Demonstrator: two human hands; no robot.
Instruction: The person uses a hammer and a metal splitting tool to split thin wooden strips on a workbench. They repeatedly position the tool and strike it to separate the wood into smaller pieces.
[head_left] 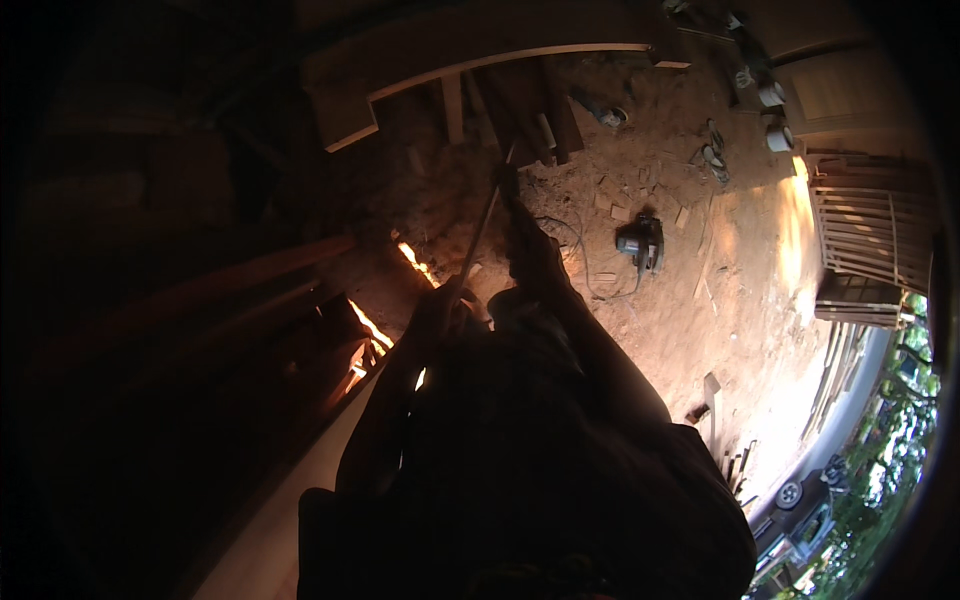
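Observation:
My left hand (pixel 437 305) is closed around the near end of a long thin rod (pixel 486 215), which slants up and away in front of my body. To its right, my right hand (pixel 535 255) is a dark silhouette reaching forward. A narrow dark shape (pixel 509 185) runs on from that hand and meets the rod near its far part; shadow hides the fingers and what they grip. Just beyond the rod's tip stand dark wooden boards (pixel 530 110) under a workbench (pixel 420 45) with a pale lit edge.
A corded power tool (pixel 641 243) lies on the dirt floor at right, among wood scraps (pixel 620 212). Sandals (pixel 715 160) lie farther off. A slatted wooden frame (pixel 870 220) leans at far right. A pale board (pixel 270 520) runs along my lower left; the left side is very dark.

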